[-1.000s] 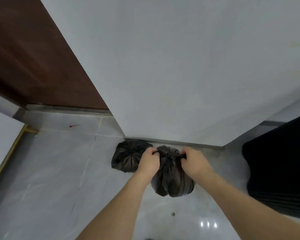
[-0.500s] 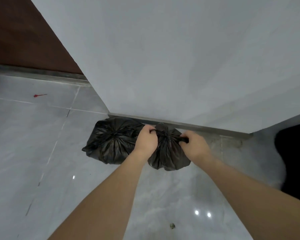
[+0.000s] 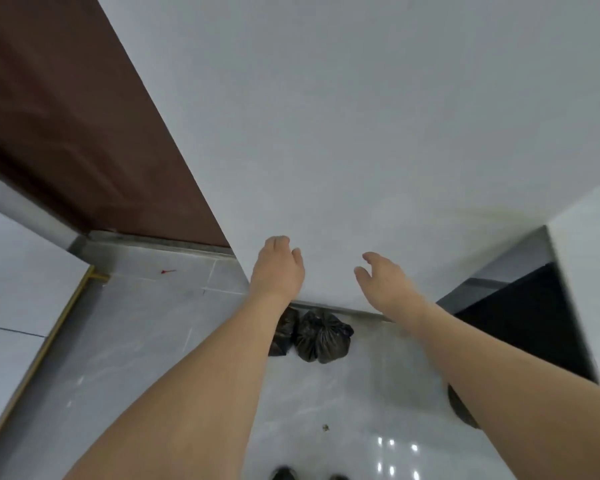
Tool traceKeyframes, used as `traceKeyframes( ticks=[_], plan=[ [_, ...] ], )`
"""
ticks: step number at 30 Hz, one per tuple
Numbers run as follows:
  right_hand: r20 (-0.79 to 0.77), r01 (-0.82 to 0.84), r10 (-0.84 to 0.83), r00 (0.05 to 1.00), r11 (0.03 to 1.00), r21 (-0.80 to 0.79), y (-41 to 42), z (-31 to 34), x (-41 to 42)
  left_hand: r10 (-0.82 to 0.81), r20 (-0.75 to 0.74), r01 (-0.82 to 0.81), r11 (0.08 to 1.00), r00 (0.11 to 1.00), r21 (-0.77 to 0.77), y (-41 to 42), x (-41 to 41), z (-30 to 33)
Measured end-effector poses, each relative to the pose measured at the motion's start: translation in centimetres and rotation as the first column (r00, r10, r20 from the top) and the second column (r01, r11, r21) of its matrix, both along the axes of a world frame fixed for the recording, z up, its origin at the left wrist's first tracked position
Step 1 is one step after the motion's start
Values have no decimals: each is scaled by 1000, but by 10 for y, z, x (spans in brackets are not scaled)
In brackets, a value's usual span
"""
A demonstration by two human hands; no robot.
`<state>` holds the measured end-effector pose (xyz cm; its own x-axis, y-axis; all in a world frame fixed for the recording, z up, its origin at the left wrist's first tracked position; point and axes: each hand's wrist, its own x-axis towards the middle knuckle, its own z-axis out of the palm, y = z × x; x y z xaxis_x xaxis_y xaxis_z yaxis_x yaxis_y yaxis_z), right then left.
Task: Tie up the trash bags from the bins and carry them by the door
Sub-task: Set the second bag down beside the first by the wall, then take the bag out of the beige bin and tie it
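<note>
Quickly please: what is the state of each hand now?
Left hand: open, fingers relaxed, holding nothing.
Right hand: open, holding nothing.

The 2 trash bags (image 3: 323,337) are crinkled, shiny black plastic; the floor (image 3: 125,341) is glossy grey tile; the wall (image 3: 361,133) matt white.

Soft even light, floor (image 3: 378,410) glare, wide-angle distortion.

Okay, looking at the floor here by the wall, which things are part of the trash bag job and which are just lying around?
Part of the job:
- tied black bag on the floor against the wall
- second black bag, partly behind the left forearm
- brown door
- left hand and right hand, both empty

Just lying about:
- red scrap on the tiles
- small brown crumb
</note>
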<state>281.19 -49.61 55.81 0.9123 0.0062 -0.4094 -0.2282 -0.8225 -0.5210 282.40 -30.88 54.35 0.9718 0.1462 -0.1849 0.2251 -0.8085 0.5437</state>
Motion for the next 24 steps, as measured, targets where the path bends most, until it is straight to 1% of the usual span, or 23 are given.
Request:
traceKeyframes(
  ticks=[3,6,8,11,13,16,19,24],
  plan=[
    [94,-56,58,994,998,-26,-6,132,-30,-126,182,105,987,975,123,-12,-31,140],
    [226,-79,94,969,994,-78,-16,249,-62,-262,353,143,933,898,330,-14,-62,259],
    [339,-78,124,932,986,-146,-23,310,-79,-323,414,134,896,851,423,-14,-74,324],
    [463,-71,194,865,960,-270,-35,373,-93,-337,468,108,887,817,450,-16,-81,400],
    [516,-38,201,833,951,-308,-44,401,-97,-372,493,116,873,786,474,-21,-84,435],
    [562,28,178,807,941,-338,-55,427,-108,-432,496,152,848,753,507,-29,-88,467],
    [585,93,128,801,939,-333,-63,440,-122,-476,497,185,830,725,526,-40,-88,481],
    [590,229,10,808,916,-330,-87,450,-147,-565,481,304,801,671,517,-71,-87,484]
  ],
)
